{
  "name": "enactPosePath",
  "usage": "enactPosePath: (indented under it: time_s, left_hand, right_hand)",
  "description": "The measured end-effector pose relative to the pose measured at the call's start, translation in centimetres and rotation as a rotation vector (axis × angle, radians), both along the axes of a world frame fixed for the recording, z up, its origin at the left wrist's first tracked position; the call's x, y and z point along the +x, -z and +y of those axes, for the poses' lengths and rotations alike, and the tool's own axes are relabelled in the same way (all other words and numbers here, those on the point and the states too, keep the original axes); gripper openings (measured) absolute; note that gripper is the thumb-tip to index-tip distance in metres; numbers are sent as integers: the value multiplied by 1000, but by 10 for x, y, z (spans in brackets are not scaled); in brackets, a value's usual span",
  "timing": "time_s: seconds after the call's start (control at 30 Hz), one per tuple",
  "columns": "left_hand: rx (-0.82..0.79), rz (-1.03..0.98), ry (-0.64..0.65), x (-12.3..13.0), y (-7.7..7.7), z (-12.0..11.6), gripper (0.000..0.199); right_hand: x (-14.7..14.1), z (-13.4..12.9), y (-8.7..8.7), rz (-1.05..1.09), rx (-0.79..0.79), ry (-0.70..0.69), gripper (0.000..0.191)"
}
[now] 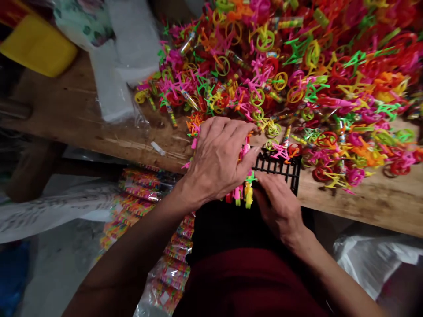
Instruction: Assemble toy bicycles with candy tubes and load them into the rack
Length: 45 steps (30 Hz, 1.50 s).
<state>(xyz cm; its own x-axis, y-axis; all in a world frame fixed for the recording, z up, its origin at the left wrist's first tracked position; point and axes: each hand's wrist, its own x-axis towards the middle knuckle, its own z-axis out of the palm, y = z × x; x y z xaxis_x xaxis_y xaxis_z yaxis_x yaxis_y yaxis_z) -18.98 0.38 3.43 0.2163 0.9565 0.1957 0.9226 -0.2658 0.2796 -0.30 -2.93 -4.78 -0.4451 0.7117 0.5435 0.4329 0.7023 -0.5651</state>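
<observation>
Small plastic toy bicycles (247, 195) in pink, green, yellow and red stand packed in a row at the near edge of the table. My left hand (221, 154) lies over this row, fingers stretched out and thumb apart, hiding most of it. Beside the row, a black slotted rack (291, 171) shows its bars; whether it continues under the row is hidden. At its near edge is my right hand (280, 202), fingers curled against it and their tips hidden. A loose pink bicycle (280, 152) lies on the rack's far side.
A large heap of loose toy bicycles (297, 83) covers the back and right of the wooden table (363, 207). Clear plastic bags (114, 97) lie at the left, near a yellow container (39, 46). Strips of packed toys (178, 251) hang below the table edge.
</observation>
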Motion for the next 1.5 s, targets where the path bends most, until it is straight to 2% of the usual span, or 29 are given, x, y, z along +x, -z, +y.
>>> enactPosePath:
  time_s: [0.07, 0.17, 0.27, 0.33, 0.4, 0.53, 0.67, 0.77, 0.9, 0.97, 1.07, 1.13, 1.2, 1.3, 1.37, 1.43, 1.5]
  left_hand:
    - [13, 5, 0, 0, 1, 1, 40]
    - [29, 13, 3, 0, 2, 2, 39]
    - [27, 20, 8, 0, 2, 4, 40]
    - [18, 18, 17, 0, 1, 4, 40]
    - [9, 13, 19, 0, 0, 4, 40]
    - [-7, 18, 1, 0, -1, 4, 39]
    - [-15, 15, 7, 1, -1, 4, 38]
    - [-9, 9, 5, 0, 0, 4, 38]
    - [25, 6, 9, -1, 3, 3, 41]
    - [33, 6, 14, -2, 4, 3, 42]
    - [40, 4, 24, -2, 5, 3, 43]
    - [27, 10, 20, -2, 5, 4, 42]
    - [7, 22, 9, -2, 4, 4, 41]
    - [-5, 36, 5, -1, 3, 5, 42]
    - [-3, 41, 6, 0, 3, 4, 42]
    - [2, 43, 3, 0, 3, 3, 42]
    - [0, 43, -3, 1, 3, 3, 41]
  right_hand:
    - [20, 9, -11, -19, 31, 77, 29]
    - [45, 37, -27, -127, 99, 201, 15]
    - [50, 77, -38, -323, 178, 236, 15]
    - [43, 105, -42, -486, 196, 145, 19]
    - [35, 132, -42, -608, 165, -19, 19]
    - [26, 170, -33, -749, 130, -240, 12]
    - [32, 187, -31, -675, 124, -428, 11]
    - [42, 193, -48, -614, 119, -520, 8]
    - [60, 180, -73, -547, 225, -441, 32]
    - [66, 158, -75, -472, 241, -387, 26]
    - [65, 109, -60, -251, 242, -238, 11]
    - [57, 78, -44, -159, 180, -110, 15]
    - [45, 56, -29, -48, 72, -47, 14]
    - [26, 42, -15, 81, -133, 79, 6]
    - [16, 41, -12, 135, -246, 171, 8]
    - [10, 42, -11, 141, -279, 225, 8]
    - [5, 44, -12, 94, -237, 216, 5]
